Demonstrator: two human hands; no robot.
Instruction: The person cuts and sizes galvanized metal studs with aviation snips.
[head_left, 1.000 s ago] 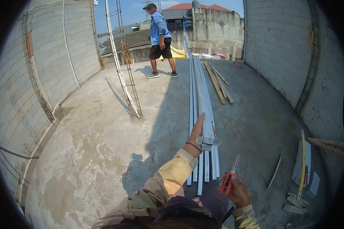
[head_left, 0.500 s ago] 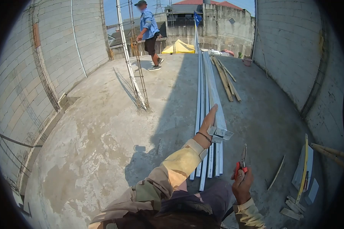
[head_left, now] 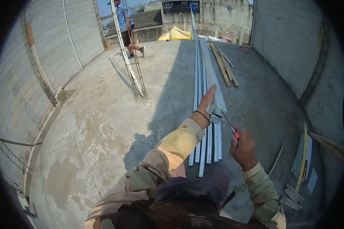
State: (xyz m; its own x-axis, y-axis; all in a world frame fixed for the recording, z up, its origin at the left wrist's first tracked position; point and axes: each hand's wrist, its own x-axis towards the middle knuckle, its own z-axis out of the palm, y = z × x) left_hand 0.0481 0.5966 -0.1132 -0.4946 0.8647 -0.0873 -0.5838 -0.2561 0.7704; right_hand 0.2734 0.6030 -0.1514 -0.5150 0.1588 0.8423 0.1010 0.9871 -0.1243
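Note:
My left hand (head_left: 206,103) grips a long galvanized metal channel (head_left: 218,100) near its near end, thumb lying along it and the other fingers mostly hidden. Bent, shiny flaps show at that end beside my wrist. In my right hand (head_left: 244,150) is a pair of tin snips (head_left: 233,129) with red handles. Their blades reach up to the right edge of the channel's end. Below the held piece, several more metal channels (head_left: 203,154) lie lengthwise on the concrete floor.
Bamboo poles (head_left: 222,65) lie beyond the channels. At right are a yellow level-like bar (head_left: 303,156), white sheet pieces (head_left: 312,181) and wood scraps (head_left: 292,202). A white post with rebar (head_left: 128,57) stands at left, a person (head_left: 126,26) behind it. Block walls (head_left: 290,49) flank the floor.
My right hand has brought the snips up and left to the channel's end. My left hand keeps its grip. The person at the back has walked left, behind the post.

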